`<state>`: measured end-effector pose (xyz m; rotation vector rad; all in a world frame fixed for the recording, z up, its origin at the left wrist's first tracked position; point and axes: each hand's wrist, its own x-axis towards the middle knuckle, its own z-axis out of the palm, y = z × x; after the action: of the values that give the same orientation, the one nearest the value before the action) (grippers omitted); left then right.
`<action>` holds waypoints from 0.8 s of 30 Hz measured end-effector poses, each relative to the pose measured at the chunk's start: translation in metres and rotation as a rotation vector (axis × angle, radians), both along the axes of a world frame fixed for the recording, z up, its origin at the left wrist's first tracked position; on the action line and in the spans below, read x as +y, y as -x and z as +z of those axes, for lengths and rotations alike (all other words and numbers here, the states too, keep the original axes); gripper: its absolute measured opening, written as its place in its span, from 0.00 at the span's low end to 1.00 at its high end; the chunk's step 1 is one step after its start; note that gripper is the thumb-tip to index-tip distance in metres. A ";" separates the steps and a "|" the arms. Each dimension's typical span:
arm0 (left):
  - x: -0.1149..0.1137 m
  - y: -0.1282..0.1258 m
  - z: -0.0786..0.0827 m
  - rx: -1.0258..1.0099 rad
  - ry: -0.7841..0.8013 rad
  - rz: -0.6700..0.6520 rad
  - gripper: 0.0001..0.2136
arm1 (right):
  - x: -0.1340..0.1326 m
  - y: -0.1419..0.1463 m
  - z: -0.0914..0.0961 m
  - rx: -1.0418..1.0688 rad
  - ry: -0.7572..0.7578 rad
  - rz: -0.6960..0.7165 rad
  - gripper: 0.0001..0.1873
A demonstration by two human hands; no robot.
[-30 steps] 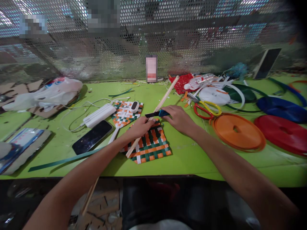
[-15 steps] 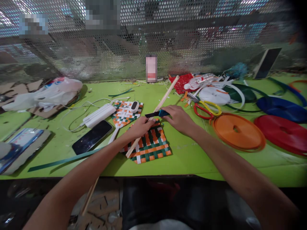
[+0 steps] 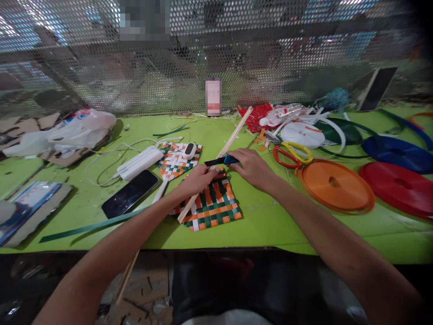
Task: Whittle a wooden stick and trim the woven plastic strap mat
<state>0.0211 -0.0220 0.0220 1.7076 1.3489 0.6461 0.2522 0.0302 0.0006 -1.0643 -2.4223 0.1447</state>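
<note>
My right hand (image 3: 252, 167) is closed around the blue handle of a utility knife (image 3: 230, 159), whose dark blade points left and lies across a pale wooden stick (image 3: 236, 133). My left hand (image 3: 199, 178) grips the same stick just below the blade, its thumb by the knife. The stick runs at a slant over a woven mat of orange, green and white strips (image 3: 219, 210), which lies flat on the green table. Left of it is a smaller woven fan (image 3: 176, 167) with a white handle, partly hidden by my left arm.
Rolls of plastic strip, such as an orange roll (image 3: 333, 184) and a red roll (image 3: 401, 186), lie at right beside red-and-yellow scissors (image 3: 292, 154). At left are a black phone (image 3: 130, 194), a white power strip (image 3: 140, 162) and a plastic bag (image 3: 81, 133). A perforated metal screen (image 3: 152, 76) stands behind.
</note>
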 end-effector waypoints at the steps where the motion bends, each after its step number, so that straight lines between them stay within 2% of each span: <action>1: 0.000 0.000 0.000 -0.001 -0.001 0.000 0.20 | 0.000 0.000 0.000 -0.001 -0.001 -0.002 0.16; 17: 0.000 0.000 -0.001 -0.004 0.053 0.011 0.19 | 0.001 -0.001 -0.001 -0.001 0.017 -0.003 0.17; 24: -0.001 0.000 0.000 0.010 0.030 0.006 0.20 | 0.000 -0.001 0.000 -0.003 0.015 0.004 0.18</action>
<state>0.0210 -0.0226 0.0225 1.6853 1.3648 0.6194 0.2528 0.0302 0.0005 -1.0674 -2.4297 0.1627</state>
